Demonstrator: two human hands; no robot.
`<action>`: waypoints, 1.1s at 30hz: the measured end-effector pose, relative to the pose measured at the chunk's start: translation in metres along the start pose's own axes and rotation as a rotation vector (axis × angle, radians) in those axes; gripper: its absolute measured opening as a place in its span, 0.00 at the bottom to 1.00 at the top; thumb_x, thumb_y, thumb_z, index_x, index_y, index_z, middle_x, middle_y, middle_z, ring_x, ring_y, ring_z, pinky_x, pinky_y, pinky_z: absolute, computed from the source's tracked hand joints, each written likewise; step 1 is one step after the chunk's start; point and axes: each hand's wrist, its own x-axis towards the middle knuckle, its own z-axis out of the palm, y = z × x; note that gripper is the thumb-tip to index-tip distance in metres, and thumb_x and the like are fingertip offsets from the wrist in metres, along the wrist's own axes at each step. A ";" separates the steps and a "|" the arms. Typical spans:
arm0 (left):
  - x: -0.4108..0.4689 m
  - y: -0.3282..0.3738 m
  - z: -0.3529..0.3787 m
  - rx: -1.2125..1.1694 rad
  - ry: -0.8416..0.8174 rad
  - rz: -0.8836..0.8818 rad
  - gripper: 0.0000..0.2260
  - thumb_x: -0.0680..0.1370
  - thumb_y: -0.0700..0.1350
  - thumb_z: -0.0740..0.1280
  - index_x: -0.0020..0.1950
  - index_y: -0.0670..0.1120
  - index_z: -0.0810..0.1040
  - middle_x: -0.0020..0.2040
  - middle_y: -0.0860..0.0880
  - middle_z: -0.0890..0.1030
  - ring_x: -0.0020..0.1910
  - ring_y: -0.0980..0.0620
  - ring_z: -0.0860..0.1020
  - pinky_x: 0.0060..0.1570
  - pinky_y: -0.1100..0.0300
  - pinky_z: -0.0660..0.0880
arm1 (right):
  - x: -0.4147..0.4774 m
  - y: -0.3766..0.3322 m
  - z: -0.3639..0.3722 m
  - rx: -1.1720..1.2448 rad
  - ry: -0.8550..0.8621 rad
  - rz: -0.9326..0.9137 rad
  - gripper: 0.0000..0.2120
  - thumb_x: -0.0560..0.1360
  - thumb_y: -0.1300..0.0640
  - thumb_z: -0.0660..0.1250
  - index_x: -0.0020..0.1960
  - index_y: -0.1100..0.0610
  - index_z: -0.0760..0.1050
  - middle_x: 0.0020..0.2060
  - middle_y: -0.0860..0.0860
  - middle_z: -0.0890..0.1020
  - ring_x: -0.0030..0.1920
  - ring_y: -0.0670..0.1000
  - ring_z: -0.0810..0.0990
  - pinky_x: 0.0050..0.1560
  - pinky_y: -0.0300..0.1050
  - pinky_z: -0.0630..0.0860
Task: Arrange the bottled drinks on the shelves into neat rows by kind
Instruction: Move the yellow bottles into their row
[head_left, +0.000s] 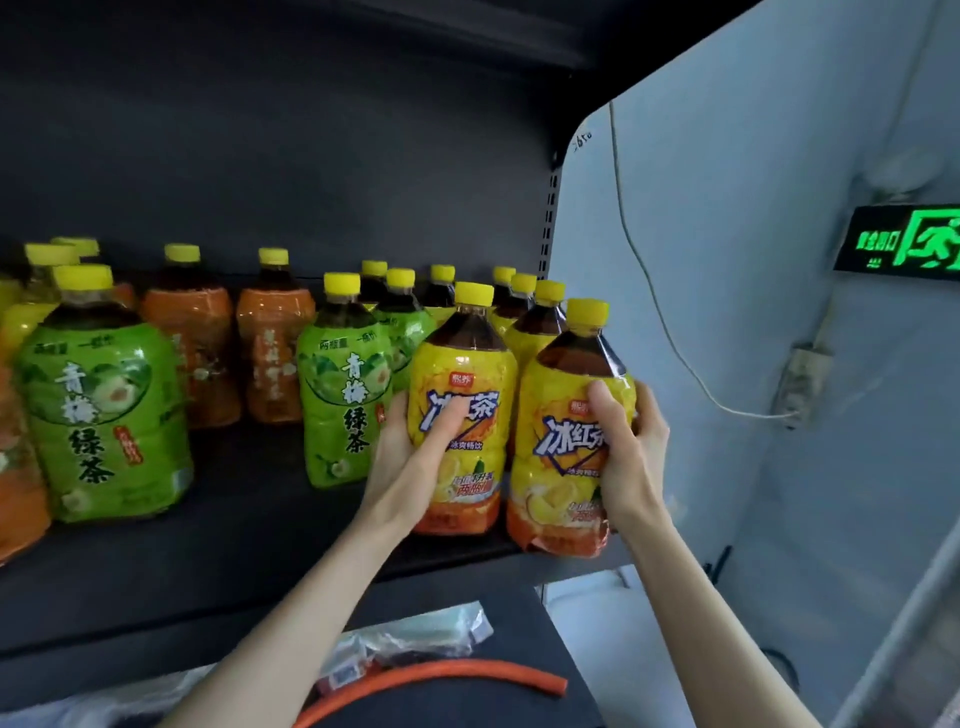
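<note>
Orange bottle (21, 499) cut off at left edge, exit sign (898, 244) at right; back bottles (504, 283) mostly hidden behind yellow bottles (467, 364).

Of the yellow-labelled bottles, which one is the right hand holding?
The frontmost, rightmost yellow-labelled bottle, its cap lowest in view; the right hand grips its label. The left hand grips its neighbour.

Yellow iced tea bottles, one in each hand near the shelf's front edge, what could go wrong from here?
1. The right bottle leans, with its base at the front edge of the shelf; if the right hand loosens, it may tip off.
2. The left hand, gripping the left bottle, is close beside a green tea bottle; sliding leftward could knock it.
3. The right bottle's label looks crumpled at the base, so it may stand unevenly.
</note>
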 end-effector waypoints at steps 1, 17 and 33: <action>0.004 -0.002 0.004 0.004 0.001 -0.009 0.33 0.66 0.69 0.65 0.67 0.56 0.69 0.58 0.57 0.80 0.56 0.57 0.79 0.58 0.49 0.76 | 0.007 0.004 -0.003 0.007 -0.017 0.003 0.30 0.60 0.39 0.70 0.54 0.56 0.74 0.37 0.48 0.85 0.39 0.49 0.85 0.36 0.41 0.79; 0.021 -0.011 0.037 0.045 0.082 -0.150 0.33 0.66 0.61 0.67 0.69 0.57 0.64 0.58 0.59 0.76 0.56 0.60 0.76 0.54 0.60 0.74 | 0.049 0.038 -0.025 0.052 -0.153 0.075 0.27 0.62 0.36 0.68 0.55 0.51 0.77 0.51 0.57 0.81 0.49 0.53 0.83 0.41 0.43 0.81; 0.046 -0.018 0.025 0.115 0.027 -0.142 0.23 0.73 0.58 0.65 0.66 0.54 0.68 0.54 0.61 0.78 0.49 0.66 0.79 0.41 0.72 0.76 | 0.049 0.043 -0.013 0.068 -0.176 0.061 0.15 0.65 0.35 0.67 0.49 0.38 0.77 0.54 0.58 0.79 0.53 0.56 0.82 0.52 0.61 0.80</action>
